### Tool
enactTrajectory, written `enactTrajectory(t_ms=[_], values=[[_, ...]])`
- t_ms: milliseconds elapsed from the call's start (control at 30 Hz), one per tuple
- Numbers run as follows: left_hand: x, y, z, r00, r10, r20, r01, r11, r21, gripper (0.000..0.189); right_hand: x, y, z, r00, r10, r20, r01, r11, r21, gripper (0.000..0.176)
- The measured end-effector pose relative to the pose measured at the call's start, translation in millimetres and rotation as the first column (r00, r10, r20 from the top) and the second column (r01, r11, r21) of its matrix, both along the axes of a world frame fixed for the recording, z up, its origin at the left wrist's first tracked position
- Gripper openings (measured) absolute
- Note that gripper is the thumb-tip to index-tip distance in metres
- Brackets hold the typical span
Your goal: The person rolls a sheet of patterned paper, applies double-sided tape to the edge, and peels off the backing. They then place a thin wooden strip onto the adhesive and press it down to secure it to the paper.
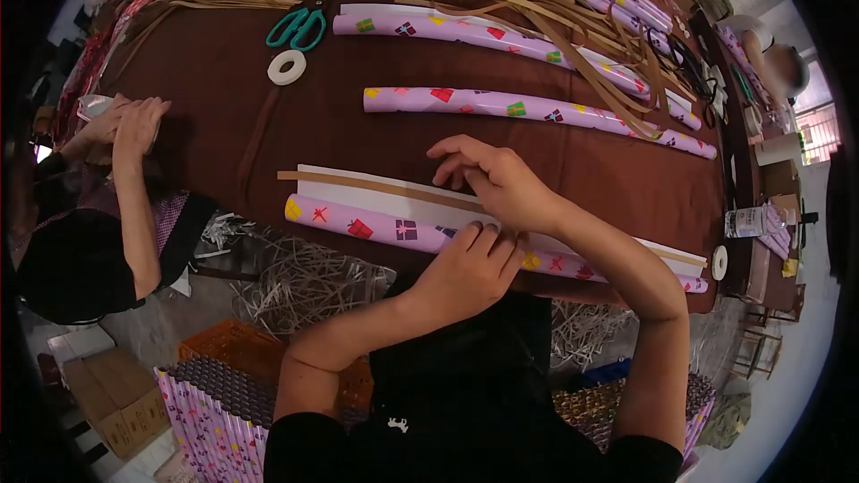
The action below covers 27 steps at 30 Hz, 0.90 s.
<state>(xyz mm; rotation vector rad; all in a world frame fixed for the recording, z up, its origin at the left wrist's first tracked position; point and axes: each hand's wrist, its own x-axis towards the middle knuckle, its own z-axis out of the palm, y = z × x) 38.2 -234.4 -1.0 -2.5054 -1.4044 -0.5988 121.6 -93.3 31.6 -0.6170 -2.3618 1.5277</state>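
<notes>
The purple paper roll lies low in the middle of the frame, its long way running left to right. The left hand is nearer and rests flat and open on it. Just above, the right hand bends its fingers onto the brown strip. I cannot tell if it pinches.

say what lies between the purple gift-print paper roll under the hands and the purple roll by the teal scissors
In the head view: a tan strip on white paper, then a third purple gift-print paper roll on the brown tablecloth.
</notes>
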Motion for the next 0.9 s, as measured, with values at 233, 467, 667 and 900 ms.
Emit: enactTrajectory(t_ms=[233, 467, 667, 900], values=[[0.0, 1.3, 1.1, 0.999, -0.002, 0.041, 0.001, 1.0, 0.019, 0.026, 0.6, -0.6, 0.9, 0.999, 0.046, 0.0, -0.046, 0.997, 0.056, 0.05], [-0.6, 2.2, 3.8, 0.999, -0.001, 0.038, -0.001, 0.999, 0.044, 0.03, -3.0, 3.7, 0.5, 0.973, 0.231, -0.01, -0.19, 0.82, 0.541, 0.05], [0.3, 1.0, 1.5, 1.0, 0.009, 0.003, -0.009, 1.0, 0.016, 0.042, -5.0, 3.7, -1.1, 1.0, 0.006, -0.02, -0.009, 0.992, -0.125, 0.048], [-1.1, 2.4, 3.6, 1.0, -0.007, 0.03, 0.005, 0.999, 0.047, 0.037, -3.9, 2.7, -2.6, 0.994, -0.074, -0.076, 0.046, 0.945, -0.325, 0.052]])
